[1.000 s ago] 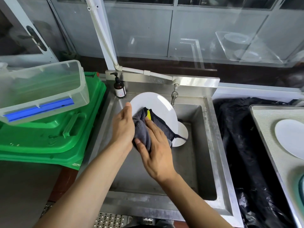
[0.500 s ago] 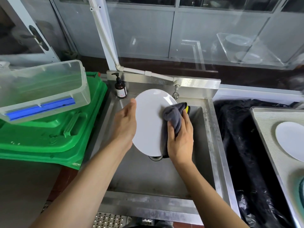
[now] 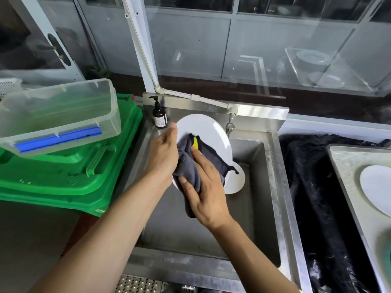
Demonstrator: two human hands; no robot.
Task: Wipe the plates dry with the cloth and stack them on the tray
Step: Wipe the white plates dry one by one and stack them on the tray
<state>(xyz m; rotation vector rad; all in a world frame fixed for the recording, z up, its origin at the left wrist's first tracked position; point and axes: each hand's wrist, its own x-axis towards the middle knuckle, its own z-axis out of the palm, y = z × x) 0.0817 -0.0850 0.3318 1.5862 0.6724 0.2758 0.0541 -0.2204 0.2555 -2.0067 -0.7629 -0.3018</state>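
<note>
Clear box (image 3: 61,115): seen at far left, tilted, resting on the green crates; a blue strip runs along its near side.
Green crates (image 3: 63,166): stacked beside the sink, under the clear box.
Soap bottle (image 3: 159,116): dark pump bottle, upright at the sink's back left corner, just behind the left hand.
Left hand (image 3: 164,154): held against the left rim of the plate, thumb up along the edge; the plate is gripped on edge over the basin.
Plate (image 3: 208,132): white, tilted nearly upright above the sink, its face turned toward the right hand.
Cloth (image 3: 189,166): grey with a yellow patch, bunched against the lower face of the plate; one dark corner hangs out to the right.
Right hand (image 3: 204,188): laid over the cloth, fingers extended and thumb curled round a fold, pressing it to the plate.
Second plate (image 3: 237,180): white, lying in the basin behind the held plate, partly hidden.
Sink (image 3: 273,187): stainless steel; a tap is seen at the back wall.
Black sheet (image 3: 313,187): crumpled, between sink and tray.
Tray (image 3: 347,166): at the far right edge, one white plate (image 3: 376,189) lying flat on it.
</note>
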